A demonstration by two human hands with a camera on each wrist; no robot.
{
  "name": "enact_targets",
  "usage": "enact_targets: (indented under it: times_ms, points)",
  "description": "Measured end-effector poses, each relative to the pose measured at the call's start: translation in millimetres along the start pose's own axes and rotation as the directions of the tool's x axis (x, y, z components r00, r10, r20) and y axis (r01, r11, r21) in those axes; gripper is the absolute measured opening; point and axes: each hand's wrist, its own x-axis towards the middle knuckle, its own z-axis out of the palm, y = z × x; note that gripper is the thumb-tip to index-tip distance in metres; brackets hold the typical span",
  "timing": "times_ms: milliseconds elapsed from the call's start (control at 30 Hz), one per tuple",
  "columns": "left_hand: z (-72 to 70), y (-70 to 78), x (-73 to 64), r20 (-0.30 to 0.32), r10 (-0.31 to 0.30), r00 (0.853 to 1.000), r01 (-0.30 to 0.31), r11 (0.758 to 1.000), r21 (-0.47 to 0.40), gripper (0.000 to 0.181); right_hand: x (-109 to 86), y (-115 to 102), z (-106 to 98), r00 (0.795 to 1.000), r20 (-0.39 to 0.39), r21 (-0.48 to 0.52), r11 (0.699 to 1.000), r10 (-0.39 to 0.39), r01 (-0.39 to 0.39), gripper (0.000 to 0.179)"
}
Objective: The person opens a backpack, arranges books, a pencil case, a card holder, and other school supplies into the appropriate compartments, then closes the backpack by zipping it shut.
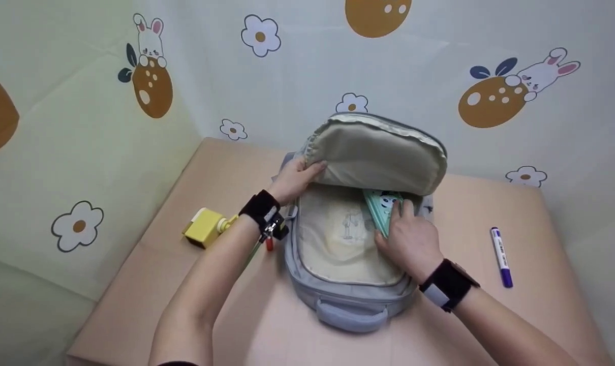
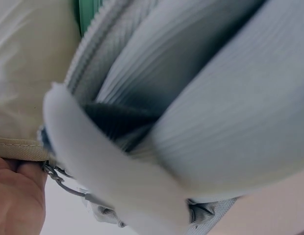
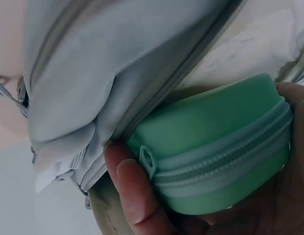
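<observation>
A grey backpack (image 1: 350, 312) lies on the table, its main compartment unzipped and the front flap (image 1: 378, 152) raised. My left hand (image 1: 293, 180) grips the flap's left edge, thumb on the pale lining; in the left wrist view the fingers (image 2: 17, 196) are at the fabric's rim. Inside the opening, my right hand (image 1: 413, 241) holds a green zippered pencil case (image 1: 381, 211) with a cartoon face on it. Up close in the right wrist view, thumb and fingers wrap the case (image 3: 211, 147), zip facing the camera. Its far end is hidden under the flap.
Left of the backpack sits a yellow box-shaped object (image 1: 204, 227) with a spout-like end, partly behind my left forearm. A red-tipped item (image 1: 270, 244) shows beside that wrist. A white and purple marker (image 1: 501, 256) lies at the right. Patterned cloth (image 1: 414, 61) hangs behind the table.
</observation>
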Motion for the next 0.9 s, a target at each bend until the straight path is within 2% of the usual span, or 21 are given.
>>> enact_targets:
  times_ms: [233,400,533,700,800,900]
  points:
    - [-1.0,0.6,-1.0,0.038,0.007,0.999,-0.007,1.000,-0.011,0.031,28.0,-7.5,16.9,0.999,0.027,-0.056,0.998,0.042,-0.041,0.071]
    - [0.3,1.7,-1.8,0.057,0.002,0.998,0.000,1.000,-0.030,0.032,38.5,-10.0,27.0,0.996,0.052,-0.046,0.996,0.076,-0.073,0.073]
    - [0.9,1.8,-1.8,0.057,0.000,0.998,0.001,1.000,-0.031,0.031,40.9,-7.6,30.1,0.996,0.048,-0.023,0.997,0.080,-0.079,0.075]
    - [0.7,1.7,-1.5,0.057,-0.005,0.998,0.007,1.000,-0.026,0.033,38.9,-1.9,28.6,0.998,0.041,-0.020,0.999,0.041,-0.040,0.081]
    - [0.0,0.3,-1.4,0.055,-0.009,0.998,0.010,1.000,-0.014,0.031,35.6,2.0,22.7,0.999,0.048,-0.007,1.000,0.024,-0.023,0.084]
    - [-0.6,-1.5,-1.3,0.047,-0.015,0.999,0.015,1.000,0.004,0.029,30.1,7.4,11.5,0.999,0.037,0.036,0.999,-0.010,0.008,0.077]
